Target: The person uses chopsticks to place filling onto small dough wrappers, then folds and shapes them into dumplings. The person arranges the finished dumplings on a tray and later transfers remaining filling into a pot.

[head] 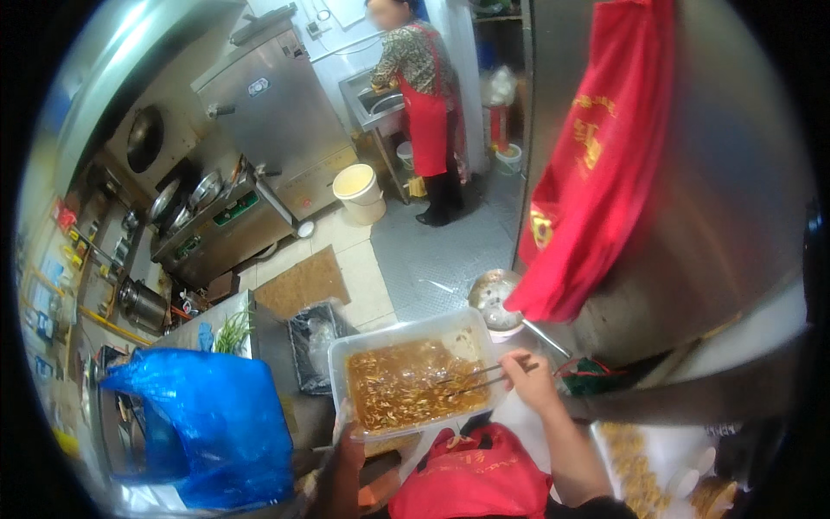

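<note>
A clear plastic tub (408, 325) is in front of me, tilted a little, with brown liquid and many small pale pieces of food in it. My left hand (349, 431) grips the tub's lower left corner; its fingers are partly hidden behind the wall. At the tub's right side, my right hand (528, 376) holds a pair of dark chopsticks (476, 374), whose tips reach into the liquid. Below the tub shows the red apron (470, 477) that I wear.
A blue plastic bag (227, 422) and green vegetables (233, 331) lie on the left counter. A lined bin (314, 353) stands beyond the tub. A red cloth (603, 162) hangs at right, above a metal bowl (496, 298). A person (425, 97) stands by a sink (373, 97).
</note>
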### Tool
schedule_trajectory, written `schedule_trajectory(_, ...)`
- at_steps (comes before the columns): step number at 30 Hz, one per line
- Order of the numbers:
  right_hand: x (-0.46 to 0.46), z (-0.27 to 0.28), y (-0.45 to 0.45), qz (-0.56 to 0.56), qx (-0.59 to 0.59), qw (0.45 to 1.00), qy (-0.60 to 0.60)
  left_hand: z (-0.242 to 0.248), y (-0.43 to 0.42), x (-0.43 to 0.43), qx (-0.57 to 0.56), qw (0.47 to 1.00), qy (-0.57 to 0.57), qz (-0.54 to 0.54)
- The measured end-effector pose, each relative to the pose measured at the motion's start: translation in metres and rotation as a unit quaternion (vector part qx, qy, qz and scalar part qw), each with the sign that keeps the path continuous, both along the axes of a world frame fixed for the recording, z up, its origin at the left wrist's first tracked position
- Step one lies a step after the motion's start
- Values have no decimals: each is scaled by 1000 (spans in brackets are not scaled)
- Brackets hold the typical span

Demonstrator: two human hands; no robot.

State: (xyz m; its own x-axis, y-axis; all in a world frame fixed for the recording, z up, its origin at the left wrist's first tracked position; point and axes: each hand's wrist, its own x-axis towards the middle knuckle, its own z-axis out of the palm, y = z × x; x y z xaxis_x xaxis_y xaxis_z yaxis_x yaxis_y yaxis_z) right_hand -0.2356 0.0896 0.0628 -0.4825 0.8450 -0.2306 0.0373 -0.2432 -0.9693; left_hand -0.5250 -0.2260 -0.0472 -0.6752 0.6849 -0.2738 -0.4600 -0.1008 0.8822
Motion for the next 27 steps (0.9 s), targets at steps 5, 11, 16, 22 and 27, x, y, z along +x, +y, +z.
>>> schedule_trajectory(5, -37, -40, 52, -23, -87, 990, 107, -27, 31, -61, -60, 994, 87, 10)
schedule_trajectory(11, -67, -81, 95, -111, -176, 959, 192, 3, 117, -102, -75, 994, -77, -23)
schedule_trajectory(16, -82, -124, 97, -237, -220, 918, 229, -25, 173, -166, -172, 982, -71, -41)
schedule_trajectory(22, -108, -163, 86, -343, -285, 860, 247, -46, 260, -230, -174, 971, -24, -166)
schedule_trajectory(27, -131, -219, 82, -465, -314, 767, 311, -76, 306, -264, -209, 950, 0, -234)
